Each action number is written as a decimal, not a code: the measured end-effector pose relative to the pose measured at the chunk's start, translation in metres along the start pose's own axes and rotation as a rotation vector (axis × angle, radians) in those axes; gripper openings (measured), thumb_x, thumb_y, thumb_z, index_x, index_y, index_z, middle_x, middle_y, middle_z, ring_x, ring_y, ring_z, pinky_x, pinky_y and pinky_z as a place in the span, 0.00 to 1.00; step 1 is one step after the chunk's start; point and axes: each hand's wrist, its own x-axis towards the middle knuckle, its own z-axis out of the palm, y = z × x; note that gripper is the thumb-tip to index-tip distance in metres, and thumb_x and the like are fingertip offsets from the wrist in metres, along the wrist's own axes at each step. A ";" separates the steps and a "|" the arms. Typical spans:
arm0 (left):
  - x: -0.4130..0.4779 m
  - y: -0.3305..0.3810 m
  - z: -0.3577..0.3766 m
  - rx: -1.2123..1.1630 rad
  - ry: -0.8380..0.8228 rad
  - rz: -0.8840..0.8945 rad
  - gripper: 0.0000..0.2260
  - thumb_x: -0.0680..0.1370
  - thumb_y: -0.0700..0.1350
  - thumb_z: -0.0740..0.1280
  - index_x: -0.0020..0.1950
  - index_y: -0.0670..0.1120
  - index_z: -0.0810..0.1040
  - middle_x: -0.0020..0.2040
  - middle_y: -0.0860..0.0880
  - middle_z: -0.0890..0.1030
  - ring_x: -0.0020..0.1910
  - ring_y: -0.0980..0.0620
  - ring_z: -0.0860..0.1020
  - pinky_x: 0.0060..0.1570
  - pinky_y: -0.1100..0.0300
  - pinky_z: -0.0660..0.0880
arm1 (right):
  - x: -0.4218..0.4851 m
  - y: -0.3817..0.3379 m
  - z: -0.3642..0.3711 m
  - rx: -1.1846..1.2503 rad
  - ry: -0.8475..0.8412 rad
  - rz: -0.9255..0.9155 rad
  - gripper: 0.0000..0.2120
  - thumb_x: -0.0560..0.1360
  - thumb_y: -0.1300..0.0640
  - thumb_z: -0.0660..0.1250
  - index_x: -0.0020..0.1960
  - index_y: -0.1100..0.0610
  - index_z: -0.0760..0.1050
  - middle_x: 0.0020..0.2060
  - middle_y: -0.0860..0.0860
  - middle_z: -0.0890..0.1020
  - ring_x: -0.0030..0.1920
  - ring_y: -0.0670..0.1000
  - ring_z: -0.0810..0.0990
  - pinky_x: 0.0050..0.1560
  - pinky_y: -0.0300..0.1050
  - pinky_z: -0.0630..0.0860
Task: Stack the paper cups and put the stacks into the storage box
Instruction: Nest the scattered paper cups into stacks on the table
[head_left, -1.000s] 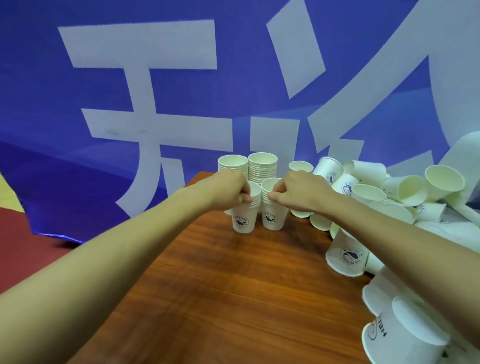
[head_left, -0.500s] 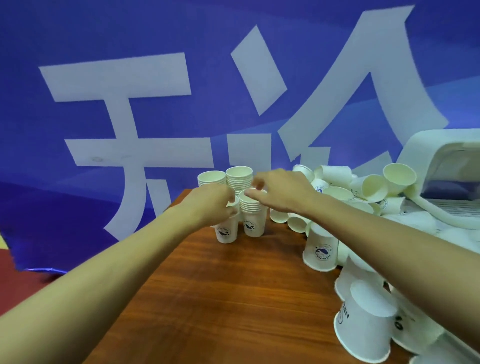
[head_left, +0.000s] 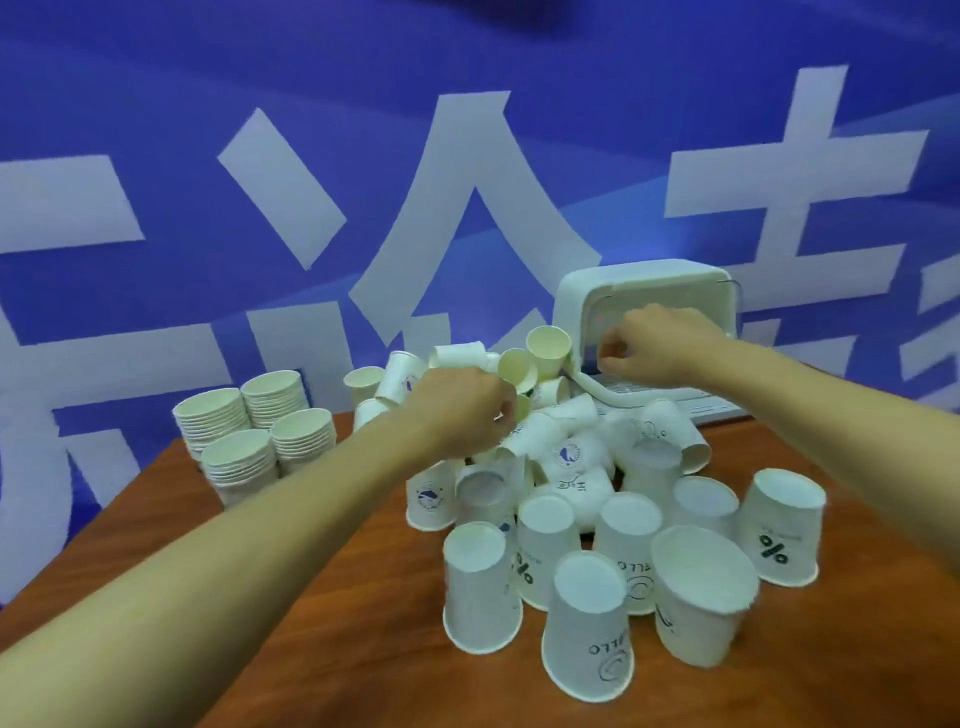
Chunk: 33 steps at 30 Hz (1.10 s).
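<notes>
head | left hand (head_left: 462, 410) curled above cups (head_left: 571, 454) | right hand (head_left: 655, 345) curled before box (head_left: 649, 275)

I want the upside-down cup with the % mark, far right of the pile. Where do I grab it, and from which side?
Take the % cup round its side wall just under the upturned base, coming from above and from its right. It stands mouth-down, narrow end up, and its right side looks free, while other cups crowd its left.
</notes>
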 end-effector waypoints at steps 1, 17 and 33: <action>0.012 0.012 0.002 -0.010 -0.005 0.024 0.09 0.79 0.54 0.63 0.51 0.53 0.80 0.48 0.53 0.82 0.45 0.50 0.79 0.38 0.58 0.72 | -0.008 0.016 0.003 -0.009 -0.018 0.026 0.09 0.75 0.45 0.62 0.46 0.44 0.81 0.42 0.47 0.83 0.42 0.53 0.80 0.39 0.47 0.75; 0.139 0.097 0.076 -0.047 -0.113 -0.132 0.23 0.73 0.70 0.62 0.46 0.50 0.76 0.44 0.52 0.81 0.42 0.50 0.78 0.36 0.56 0.73 | -0.011 0.125 0.121 0.361 -0.149 0.093 0.32 0.69 0.32 0.68 0.69 0.42 0.69 0.63 0.41 0.77 0.50 0.42 0.75 0.50 0.43 0.75; 0.146 0.097 0.066 -0.382 -0.038 0.015 0.11 0.70 0.59 0.75 0.40 0.54 0.78 0.39 0.56 0.80 0.39 0.57 0.78 0.37 0.54 0.78 | 0.035 0.127 0.082 0.435 -0.484 0.030 0.11 0.68 0.48 0.79 0.43 0.49 0.78 0.43 0.47 0.82 0.44 0.49 0.81 0.37 0.38 0.77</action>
